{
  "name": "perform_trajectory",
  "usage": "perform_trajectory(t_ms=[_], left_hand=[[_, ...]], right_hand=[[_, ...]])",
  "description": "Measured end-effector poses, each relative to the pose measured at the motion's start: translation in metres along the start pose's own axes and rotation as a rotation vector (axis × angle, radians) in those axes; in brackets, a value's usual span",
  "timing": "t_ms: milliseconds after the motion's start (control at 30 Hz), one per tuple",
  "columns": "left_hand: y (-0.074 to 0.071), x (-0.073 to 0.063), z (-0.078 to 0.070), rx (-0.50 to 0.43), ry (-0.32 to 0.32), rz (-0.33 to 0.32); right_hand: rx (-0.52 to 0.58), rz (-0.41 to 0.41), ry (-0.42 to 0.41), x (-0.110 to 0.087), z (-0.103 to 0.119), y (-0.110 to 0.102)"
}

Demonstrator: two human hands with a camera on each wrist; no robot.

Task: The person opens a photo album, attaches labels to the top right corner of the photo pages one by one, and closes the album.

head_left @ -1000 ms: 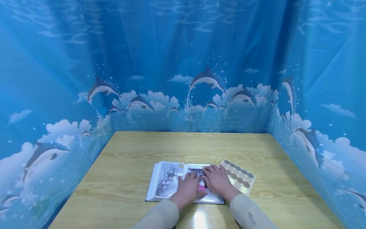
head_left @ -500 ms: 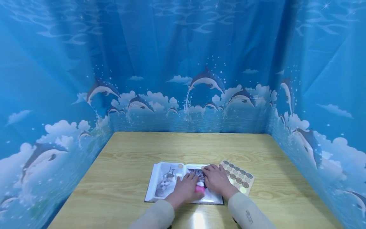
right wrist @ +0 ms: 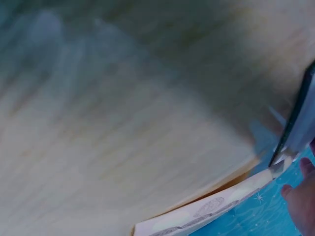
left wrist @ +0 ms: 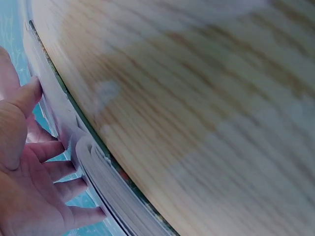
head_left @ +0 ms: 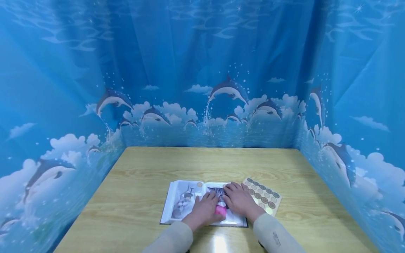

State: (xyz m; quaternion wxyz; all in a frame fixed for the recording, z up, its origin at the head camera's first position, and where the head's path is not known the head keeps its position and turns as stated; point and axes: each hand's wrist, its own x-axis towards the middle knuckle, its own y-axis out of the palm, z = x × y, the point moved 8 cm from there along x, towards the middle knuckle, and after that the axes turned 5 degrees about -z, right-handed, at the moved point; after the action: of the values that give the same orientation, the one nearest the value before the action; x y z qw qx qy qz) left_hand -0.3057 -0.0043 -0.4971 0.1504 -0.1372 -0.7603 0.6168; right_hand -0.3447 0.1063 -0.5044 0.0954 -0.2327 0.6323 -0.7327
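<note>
An open photo album (head_left: pixel 168 211) lies on the table with clear-pocket pages. On its left page is a pale picture (head_left: pixel 181 207) with a small round sticker (head_left: pixel 199 184) near the top. My left hand (head_left: pixel 204 210) rests with extended fingers on the right page, over a photo (head_left: pixel 221 210) with a pink patch and a dark striped part. My right hand (head_left: pixel 239 199) lies flat along that page's right side, fingertips near the top edge. In the left wrist view, the fingers (left wrist: pixel 71 189) spread over the page stack (left wrist: pixel 115 191). Only part of my right hand (right wrist: pixel 301 199) shows in its wrist view.
A beige sheet of round stickers (head_left: pixel 268 195) lies angled at the album's right, partly behind my right hand. Around them is a wood-grain table (head_left: pixel 142 165). Blue dolphin-print curtains (head_left: pixel 177 70) enclose its back and sides.
My left hand has shifted slightly left and its thumb lower, so more of the pink patch shows. The right hand stays at nearly the same spot on the page.
</note>
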Motion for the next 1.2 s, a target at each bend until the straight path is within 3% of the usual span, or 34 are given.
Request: perform_trajectory(t_ms=[467,867,1200], left_hand=[[-0.0007,0.0014,-0.0014,-0.020,-0.016,0.027],[0.0023,-0.0003,0.0026,-0.040,-0.030,0.036],[0.0017,-0.0008,0.0013,-0.038,-0.028,0.042]], right_hand=[[0.038,-0.005,0.000,0.0041,-0.0016,0.0065],[0.032,0.076,0.042,0.0029,0.0051,0.0050],[0.050,0.080,0.054,-0.0013,0.0053,0.0014]])
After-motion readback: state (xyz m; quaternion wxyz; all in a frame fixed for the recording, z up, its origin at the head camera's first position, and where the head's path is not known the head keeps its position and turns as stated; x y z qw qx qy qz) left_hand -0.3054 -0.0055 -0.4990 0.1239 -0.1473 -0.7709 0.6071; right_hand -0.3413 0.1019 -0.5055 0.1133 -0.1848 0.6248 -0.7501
